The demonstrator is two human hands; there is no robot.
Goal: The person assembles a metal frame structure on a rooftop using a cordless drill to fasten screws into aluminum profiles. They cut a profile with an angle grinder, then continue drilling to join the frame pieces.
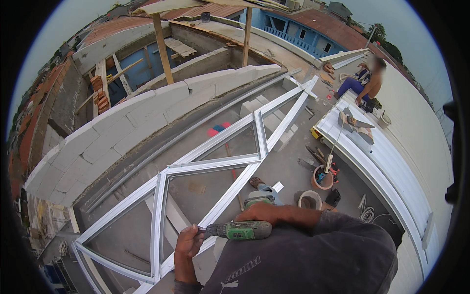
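A green and black cordless drill [240, 230] lies level in front of my chest, its nose pointing left. My right hand [257, 212] is closed round its handle; the drill's body and my arm partly hide the fingers. At the nose, my left hand [189, 240] pinches the tip with thumb and fingers. Whether a screw is also in that pinch is too small to tell. Below the drill and just beyond it runs a silvery metal truss [215, 208], made of long channels joined by slanting struts. It stretches from lower left to upper right.
A block wall [132, 127] curves along the left. To the right stand a tool-filled bucket [323, 179], a pale bucket [310, 200] and a coiled cable [367, 213]. Metal roofing sheets [362, 144] lie beyond. Another person [369, 83] sits at the far right. White blocks [279, 137] lie behind the truss.
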